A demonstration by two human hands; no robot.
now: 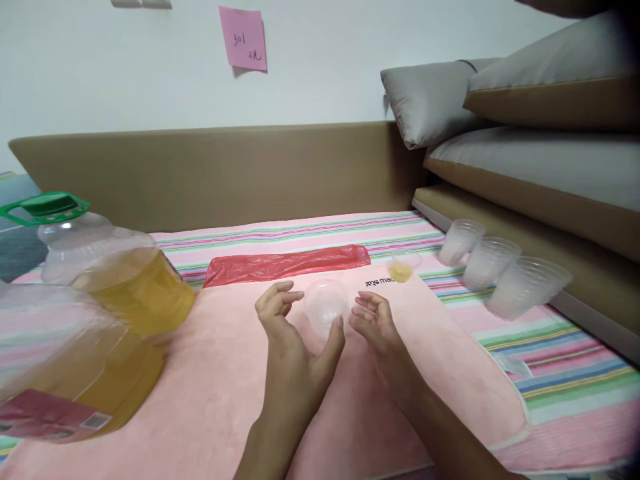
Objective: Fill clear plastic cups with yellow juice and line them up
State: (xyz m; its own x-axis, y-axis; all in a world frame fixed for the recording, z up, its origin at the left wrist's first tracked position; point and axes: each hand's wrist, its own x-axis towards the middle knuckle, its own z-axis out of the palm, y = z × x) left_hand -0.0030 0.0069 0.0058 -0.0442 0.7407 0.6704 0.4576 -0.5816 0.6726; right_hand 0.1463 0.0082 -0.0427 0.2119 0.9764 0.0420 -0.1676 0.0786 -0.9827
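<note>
A clear plastic cup (325, 305) sits on a pink towel (210, 393) between the left hand (295, 333) and right hand (375, 323), both loosely spread; contact is unclear. Beyond the cup lies red plastic (287, 264); jugs of yellow liquid (143, 290) stand to its left, stacked cups (527, 287) to its right.

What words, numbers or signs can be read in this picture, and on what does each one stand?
"301": handwritten on the pink note; the writing below it is not clear enough to read.
"new star": printed on the pink cloth.
Too blurred to read: the dark red label on the front bottle, including the small print by its barcode.
</note>
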